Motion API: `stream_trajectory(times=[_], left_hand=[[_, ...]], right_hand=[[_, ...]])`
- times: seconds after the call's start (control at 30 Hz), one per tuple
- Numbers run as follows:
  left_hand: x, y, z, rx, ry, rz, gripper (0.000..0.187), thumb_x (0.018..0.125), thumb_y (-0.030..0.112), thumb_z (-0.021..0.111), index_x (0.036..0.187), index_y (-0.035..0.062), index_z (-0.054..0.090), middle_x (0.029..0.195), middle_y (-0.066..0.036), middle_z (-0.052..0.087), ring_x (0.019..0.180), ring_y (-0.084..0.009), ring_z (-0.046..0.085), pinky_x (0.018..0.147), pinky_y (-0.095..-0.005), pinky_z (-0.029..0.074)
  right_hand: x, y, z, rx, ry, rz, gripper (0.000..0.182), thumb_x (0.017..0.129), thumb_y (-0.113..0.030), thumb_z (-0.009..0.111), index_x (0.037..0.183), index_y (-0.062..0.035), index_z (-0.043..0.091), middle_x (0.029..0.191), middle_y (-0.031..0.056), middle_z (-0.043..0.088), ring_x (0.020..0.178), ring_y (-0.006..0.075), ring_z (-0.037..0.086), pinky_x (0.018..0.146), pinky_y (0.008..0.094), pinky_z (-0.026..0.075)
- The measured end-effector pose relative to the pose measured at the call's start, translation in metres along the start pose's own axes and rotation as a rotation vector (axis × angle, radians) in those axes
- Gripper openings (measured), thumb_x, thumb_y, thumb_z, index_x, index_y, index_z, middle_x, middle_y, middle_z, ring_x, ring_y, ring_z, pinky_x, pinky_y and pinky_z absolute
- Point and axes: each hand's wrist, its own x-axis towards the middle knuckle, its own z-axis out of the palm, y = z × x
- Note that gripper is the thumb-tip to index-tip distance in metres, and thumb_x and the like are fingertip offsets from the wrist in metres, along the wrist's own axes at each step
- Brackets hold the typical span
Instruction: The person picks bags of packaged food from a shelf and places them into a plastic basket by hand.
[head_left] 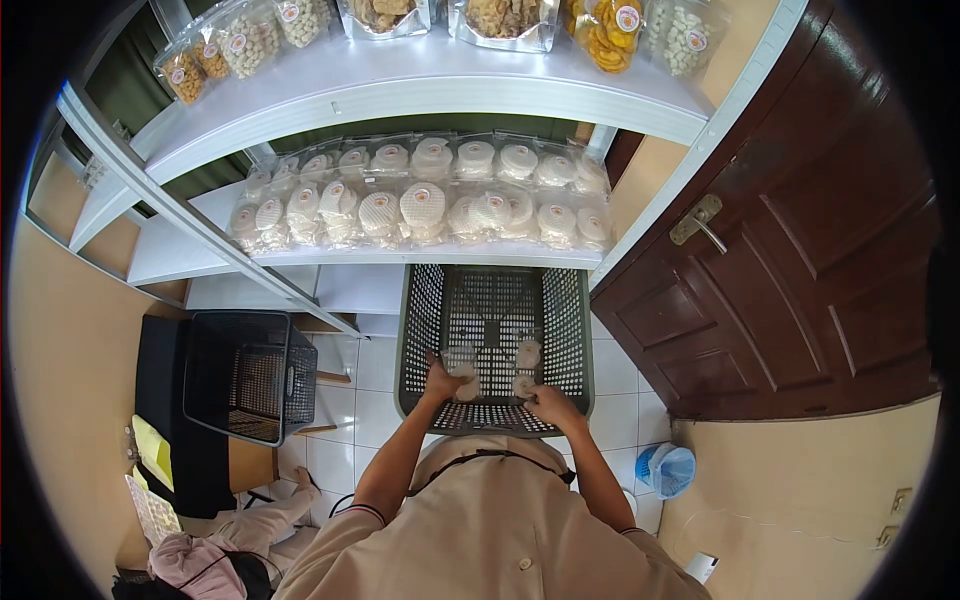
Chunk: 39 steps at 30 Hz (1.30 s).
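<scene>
A large dark green perforated basket (410, 340) stands in front of me, below the shelf. Inside its near end lie small clear packs with round white contents. My left hand (443, 382) is at the basket's left side, its fingers closed on a white pack (466, 386). On the right, my right hand (552, 407) reaches over the near rim and pinches another white pack (523, 385). Just beyond that one lies one more pack (528, 354). Several similar packs (423, 205) stand in rows on the shelf (440, 257) above the basket.
Snack pouches (610, 32) line the upper shelf (420, 97). A black basket (237, 375) sits at the left, near a seated person (215, 560). To the right are a brown door (790, 240) and a blue-lined bin (667, 470).
</scene>
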Motion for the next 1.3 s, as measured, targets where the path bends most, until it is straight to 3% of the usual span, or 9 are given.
stream_trajectory(times=[0.1,0.27,0.4,0.53,0.63,0.83,0.97,1.07,1.3], left_hand=[[-0.005,-0.002,0.000,0.408,0.171,0.164,0.102,0.067,0.017,0.088,0.141,-0.0091,0.023,0.117,-0.026,0.066,0.107,-0.0390,0.066,0.091,-0.0414,0.054],[-0.014,0.009,-0.024,0.222,0.021,0.314,0.042,0.073,0.021,0.083,0.103,-0.0041,0.066,0.090,-0.021,0.071,0.086,-0.0397,0.070,0.078,-0.0447,0.055],[-0.015,0.045,-0.028,0.028,-0.009,0.370,0.040,0.076,0.018,0.082,0.105,-0.0034,0.066,0.088,-0.018,0.072,0.079,-0.0243,0.072,0.069,-0.0347,0.056],[-0.004,0.100,-0.032,-0.116,-0.082,0.386,0.036,0.081,0.017,0.080,0.107,-0.0033,0.065,0.087,-0.017,0.072,0.078,-0.0182,0.070,0.068,-0.0314,0.055],[0.000,0.105,-0.039,-0.247,-0.174,0.404,0.035,0.086,0.016,0.077,0.111,-0.0029,0.063,0.085,-0.015,0.072,0.076,-0.0144,0.068,0.064,-0.0295,0.054],[0.004,0.075,-0.064,-0.531,-0.220,0.057,0.037,0.089,0.018,0.075,0.113,-0.0044,0.058,0.083,-0.011,0.071,0.071,-0.0128,0.066,0.059,-0.0261,0.051],[-0.001,0.082,-0.069,-0.530,-0.182,-0.021,0.035,0.092,0.019,0.073,0.112,-0.0045,0.057,0.082,-0.010,0.069,0.068,-0.0140,0.066,0.057,-0.0257,0.052],[0.000,0.102,-0.063,-0.572,-0.283,0.024,0.039,0.094,0.023,0.070,0.118,-0.0043,0.057,0.087,-0.011,0.070,0.077,-0.0158,0.068,0.064,-0.0272,0.055],[-0.002,0.201,-0.021,-0.984,-0.625,-0.172,0.063,0.094,0.052,0.061,0.133,0.0033,0.051,0.122,-0.019,0.060,0.113,-0.0299,0.060,0.094,-0.0440,0.051]], right_hand=[[0.004,-0.006,-0.024,0.017,0.049,0.099,0.035,0.082,-0.019,0.073,0.113,-0.0039,0.070,0.090,0.0215,0.071,0.082,0.0347,0.069,0.076,0.0421,0.053],[0.033,-0.046,-0.099,0.057,0.589,-0.057,0.029,0.082,-0.004,0.071,0.110,0.0027,0.068,0.084,0.0210,0.069,0.075,0.0301,0.069,0.063,0.0374,0.053],[0.065,-0.120,-0.188,-0.394,0.966,-0.229,0.062,0.077,0.000,0.073,0.135,0.0020,0.051,0.129,0.0341,0.050,0.117,0.0482,0.054,0.100,0.0467,0.046],[0.163,-0.081,-0.227,-0.594,0.812,0.146,0.087,0.073,-0.007,0.076,0.149,-0.0024,0.036,0.144,0.0450,0.029,0.130,0.0604,0.036,0.111,0.0573,0.032],[0.174,-0.086,-0.249,-0.396,0.442,0.388,0.095,0.067,-0.020,0.084,0.148,-0.0039,0.035,0.139,0.0411,0.040,0.125,0.0564,0.044,0.110,0.0570,0.034],[0.159,-0.093,-0.249,-0.405,0.457,0.263,0.082,0.063,-0.034,0.086,0.131,-0.0069,0.047,0.123,0.0309,0.058,0.119,0.0481,0.053,0.101,0.0577,0.043],[0.156,-0.091,-0.232,-0.445,0.555,0.245,0.076,0.066,-0.027,0.084,0.129,-0.0040,0.048,0.113,0.0281,0.063,0.111,0.0444,0.060,0.093,0.0548,0.050],[0.150,-0.091,-0.217,-0.487,0.655,0.169,0.061,0.070,-0.014,0.077,0.123,0.0042,0.051,0.096,0.0271,0.068,0.096,0.0441,0.067,0.083,0.0508,0.056],[0.053,-0.122,-0.168,-0.162,0.722,0.062,0.053,0.076,-0.008,0.072,0.126,0.0000,0.055,0.093,0.0294,0.067,0.090,0.0458,0.067,0.079,0.0505,0.055]])
